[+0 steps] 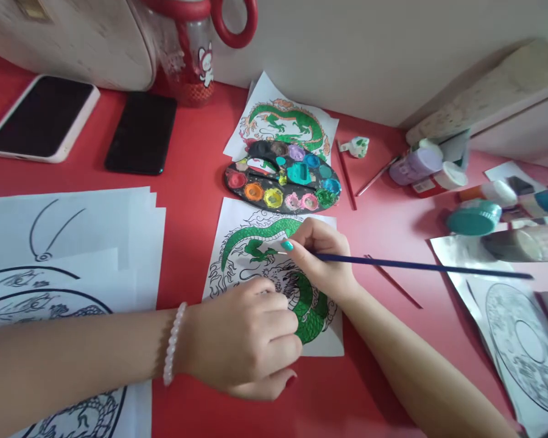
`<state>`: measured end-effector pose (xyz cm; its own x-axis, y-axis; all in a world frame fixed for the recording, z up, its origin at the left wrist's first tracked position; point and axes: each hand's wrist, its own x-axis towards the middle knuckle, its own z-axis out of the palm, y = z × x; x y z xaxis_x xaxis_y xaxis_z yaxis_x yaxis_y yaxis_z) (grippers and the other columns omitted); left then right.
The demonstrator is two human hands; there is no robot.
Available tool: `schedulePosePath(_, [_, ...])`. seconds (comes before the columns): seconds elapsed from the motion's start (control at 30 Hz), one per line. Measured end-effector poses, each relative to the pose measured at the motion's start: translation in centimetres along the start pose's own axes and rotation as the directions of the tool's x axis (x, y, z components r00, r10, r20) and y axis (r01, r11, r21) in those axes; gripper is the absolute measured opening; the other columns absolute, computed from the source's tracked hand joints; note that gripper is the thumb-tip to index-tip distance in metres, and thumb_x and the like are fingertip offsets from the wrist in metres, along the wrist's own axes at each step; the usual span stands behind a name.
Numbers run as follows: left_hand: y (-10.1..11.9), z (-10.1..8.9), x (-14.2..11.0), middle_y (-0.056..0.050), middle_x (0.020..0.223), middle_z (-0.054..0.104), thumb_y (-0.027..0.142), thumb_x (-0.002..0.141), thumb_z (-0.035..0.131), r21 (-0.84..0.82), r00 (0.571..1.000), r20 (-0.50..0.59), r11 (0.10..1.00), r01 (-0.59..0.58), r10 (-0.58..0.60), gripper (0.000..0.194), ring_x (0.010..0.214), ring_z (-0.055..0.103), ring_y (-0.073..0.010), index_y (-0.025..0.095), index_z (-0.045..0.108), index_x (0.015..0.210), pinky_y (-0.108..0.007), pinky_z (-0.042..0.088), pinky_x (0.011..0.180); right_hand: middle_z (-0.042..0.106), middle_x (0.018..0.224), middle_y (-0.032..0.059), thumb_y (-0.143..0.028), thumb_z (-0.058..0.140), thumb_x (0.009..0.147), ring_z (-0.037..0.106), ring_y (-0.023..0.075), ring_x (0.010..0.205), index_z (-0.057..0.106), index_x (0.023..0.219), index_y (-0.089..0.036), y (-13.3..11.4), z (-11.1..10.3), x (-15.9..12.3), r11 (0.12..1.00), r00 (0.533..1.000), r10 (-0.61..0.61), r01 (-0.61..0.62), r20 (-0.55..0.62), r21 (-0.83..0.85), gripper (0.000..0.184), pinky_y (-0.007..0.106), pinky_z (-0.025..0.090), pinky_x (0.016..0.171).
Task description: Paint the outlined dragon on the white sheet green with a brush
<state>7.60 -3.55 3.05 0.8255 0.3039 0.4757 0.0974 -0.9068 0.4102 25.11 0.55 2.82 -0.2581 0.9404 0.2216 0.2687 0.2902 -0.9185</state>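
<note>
My right hand [324, 258] pinches a thin paintbrush [415, 264] with a long dark blue handle. Its fine tip is over the dragon drawing [244, 234], by a green claw. Much of the dragon's body on this sheet is painted green; other parts are bare line art. My left hand [246, 337], a pale bead bracelet [173, 344] at its wrist, lies curled into a loose fist across the lower left of the drawing, covering part of it. Nothing shows in its fingers. Just behind the sheet, overlapping its top edge, sits a black paint palette [265, 180] with several coloured wells.
Another dragon picture [317, 125] lies behind the palette. Two phones [141, 132] and a red-lidded cup [194, 61] stand back left. Printed sheets [141, 225] cover the left side. Paint jars [474, 217] crowd the right, with thin red brushes [347, 176] nearer the middle.
</note>
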Motion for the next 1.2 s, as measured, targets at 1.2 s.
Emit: schedulePosePath(1.2, [-0.3,0.9,-0.5,0.002,0.059,0.042,0.016,0.08,0.05,0.119,0.999,0.038,0.993,-0.025,0.02,0.021,0.057,0.037,-0.0143,0.02,0.044,0.06,-0.041,0.047,0.081,0.024,0.056,-0.0045,-0.009,0.052,0.086,0.024,0.0049,0.049,0.028,0.061,-0.018,0.0,-0.7,-1.0,0.954,0.967,-0.252,0.256,0.047,-0.153,0.036,0.025,0.02,0.045])
